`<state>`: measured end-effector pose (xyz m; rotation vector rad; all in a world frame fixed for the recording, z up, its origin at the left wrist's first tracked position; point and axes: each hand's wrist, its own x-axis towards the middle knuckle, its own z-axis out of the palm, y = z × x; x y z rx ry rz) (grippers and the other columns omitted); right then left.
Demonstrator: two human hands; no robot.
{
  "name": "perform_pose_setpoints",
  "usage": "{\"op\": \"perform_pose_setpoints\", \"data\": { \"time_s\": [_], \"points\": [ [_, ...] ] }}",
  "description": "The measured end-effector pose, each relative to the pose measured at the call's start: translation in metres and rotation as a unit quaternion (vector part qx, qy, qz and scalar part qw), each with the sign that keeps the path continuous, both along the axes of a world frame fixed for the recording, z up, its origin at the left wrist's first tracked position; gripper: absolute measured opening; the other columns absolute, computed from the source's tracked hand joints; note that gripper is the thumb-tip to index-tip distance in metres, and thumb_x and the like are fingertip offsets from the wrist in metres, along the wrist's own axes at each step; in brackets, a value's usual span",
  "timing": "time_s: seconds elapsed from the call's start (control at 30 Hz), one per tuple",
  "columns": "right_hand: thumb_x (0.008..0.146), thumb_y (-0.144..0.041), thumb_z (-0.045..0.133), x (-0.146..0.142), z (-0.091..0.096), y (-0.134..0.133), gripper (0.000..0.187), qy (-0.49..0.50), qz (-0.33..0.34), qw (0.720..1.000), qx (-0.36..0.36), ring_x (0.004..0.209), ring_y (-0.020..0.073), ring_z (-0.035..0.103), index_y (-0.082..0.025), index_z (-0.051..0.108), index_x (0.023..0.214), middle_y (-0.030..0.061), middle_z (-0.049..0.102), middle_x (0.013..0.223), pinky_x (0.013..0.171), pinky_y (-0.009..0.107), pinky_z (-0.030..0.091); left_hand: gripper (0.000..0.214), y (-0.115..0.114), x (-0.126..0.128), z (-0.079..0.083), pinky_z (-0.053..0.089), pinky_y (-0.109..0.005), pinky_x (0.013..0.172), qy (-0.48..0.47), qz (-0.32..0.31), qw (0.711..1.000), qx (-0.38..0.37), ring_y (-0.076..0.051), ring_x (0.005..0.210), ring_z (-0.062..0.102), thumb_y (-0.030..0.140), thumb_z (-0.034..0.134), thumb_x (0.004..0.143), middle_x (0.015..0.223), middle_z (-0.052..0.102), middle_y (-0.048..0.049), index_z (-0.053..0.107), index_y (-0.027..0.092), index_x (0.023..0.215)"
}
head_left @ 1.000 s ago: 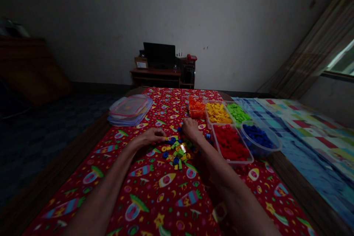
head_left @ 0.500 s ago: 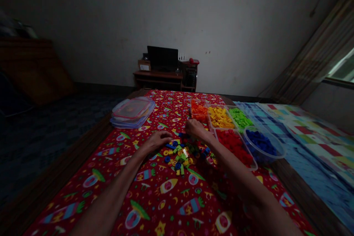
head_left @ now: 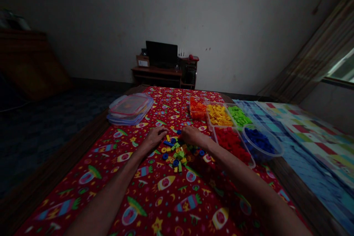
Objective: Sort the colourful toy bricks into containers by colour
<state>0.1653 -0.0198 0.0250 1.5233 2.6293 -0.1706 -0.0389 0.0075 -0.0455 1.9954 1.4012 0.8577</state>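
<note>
There are two hands [head_left: 155, 136], five filled containers [head_left: 280, 150], one pile of pieces [head_left: 178, 153] and one lid stack [head_left: 129, 106].

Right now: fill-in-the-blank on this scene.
The round clear plastic tub holds ____ plastic pieces.
The stacked flat plastic lids lie toward the person's ____ side.
The loose multicoloured plastic pieces lie on a ____ patterned tablecloth.
The bare ____ hand is nearer the tub.
Missing: blue; left; red; right.
</note>
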Motion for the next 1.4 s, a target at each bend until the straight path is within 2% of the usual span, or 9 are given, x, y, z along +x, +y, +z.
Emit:
{"op": "perform_pose_setpoints", "data": {
  "time_s": [0.13,0.27,0.47,0.63,0.8,0.9,1.0,1.17,1.4],
  "points": [
    [0.086,-0.022,0.050,0.008,0.007,0.003,0.026,0.000,-0.016,1.000,0.022,0.082,0.0207,0.066,-0.010,0.069,0.099,0.0160,0.070,0.091,0.065,0.023,0.044,0.033,-0.002,-0.001,-0.001,0.047,-0.026,0.062,0.000,0.004,1.000,-0.002,-0.019,0.072,0.061,0.038,0.048,0.079,0.080,0.068,-0.0054,0.069,0.016,0.089],
    [0.087,-0.020,0.044,0.028,0.036,0.023,0.028,0.009,-0.064,0.996,0.064,0.078,0.0187,0.065,-0.010,0.069,0.098,0.0149,0.069,0.093,0.062,0.023,0.042,0.033,0.000,-0.001,-0.004,0.048,-0.027,0.063,-0.007,0.010,1.000,-0.003,-0.020,0.072,0.061,0.040,0.047,0.079,0.077,0.068,-0.0049,0.069,0.017,0.087],
    [0.088,-0.020,0.048,0.062,0.087,0.077,0.028,0.031,-0.154,0.977,0.147,0.084,0.0180,0.061,-0.004,0.064,0.105,0.0172,0.067,0.099,0.067,0.023,0.039,0.035,0.003,-0.003,-0.006,0.049,-0.029,0.065,-0.012,-0.005,1.000,0.000,-0.021,0.075,0.062,0.041,0.047,0.079,0.082,0.069,-0.0058,0.069,0.017,0.090],
    [0.092,-0.030,0.045,0.071,0.103,0.085,0.034,0.074,-0.193,0.958,0.198,0.082,0.0176,0.058,-0.004,0.063,0.105,0.0178,0.065,0.098,0.066,0.024,0.036,0.034,0.003,-0.004,-0.008,0.049,-0.028,0.061,-0.016,-0.006,1.000,-0.004,-0.021,0.071,0.062,0.040,0.046,0.079,0.073,0.067,-0.0046,0.069,0.018,0.091],
    [0.091,-0.023,0.042,0.059,0.079,0.033,0.029,0.165,-0.115,0.963,0.178,0.062,0.0108,0.049,-0.011,0.066,0.081,0.0057,0.063,0.073,0.057,0.022,0.029,0.034,0.000,-0.003,-0.001,0.050,-0.030,0.069,0.006,-0.016,1.000,-0.001,-0.022,0.082,0.062,0.040,0.047,0.078,0.083,0.068,-0.0062,0.069,0.017,0.092],
    [0.092,-0.026,0.041,0.043,0.052,-0.007,0.030,0.211,-0.072,0.966,0.128,0.059,0.0100,0.048,-0.013,0.066,0.081,0.0032,0.062,0.069,0.056,0.022,0.028,0.036,-0.003,-0.006,0.008,0.050,-0.030,0.075,0.002,-0.083,0.996,-0.033,-0.022,0.087,0.061,0.042,0.054,0.074,0.097,0.068,-0.0073,0.068,0.017,0.096],
    [0.092,-0.024,0.042,0.027,0.026,-0.033,0.027,0.217,-0.074,0.969,0.094,0.062,0.0113,0.051,-0.015,0.067,0.084,0.0050,0.064,0.073,0.058,0.022,0.029,0.039,-0.005,-0.010,0.013,0.050,-0.028,0.071,0.002,-0.142,0.987,-0.077,-0.019,0.081,0.060,0.043,0.062,0.069,0.094,0.066,-0.0060,0.068,0.017,0.097],
    [0.082,-0.013,0.050,0.012,0.000,-0.042,0.019,0.120,-0.063,0.990,0.049,0.066,0.0144,0.053,-0.015,0.067,0.089,0.0084,0.066,0.081,0.057,0.025,0.026,0.032,-0.005,-0.010,0.014,0.048,-0.026,0.068,0.005,-0.160,0.984,-0.074,-0.016,0.076,0.058,0.043,0.063,0.067,0.088,0.063,-0.0046,0.068,0.016,0.084],
    [0.088,-0.017,0.046,0.009,-0.006,-0.049,0.026,0.124,-0.046,0.990,0.045,0.082,0.0181,0.057,-0.015,0.066,0.105,0.0104,0.067,0.093,0.065,0.026,0.031,0.030,-0.003,-0.008,0.015,0.048,-0.028,0.071,0.025,-0.123,0.989,-0.077,-0.020,0.078,0.061,0.039,0.060,0.065,0.087,0.069,-0.0050,0.069,0.017,0.084]
  ]
}}
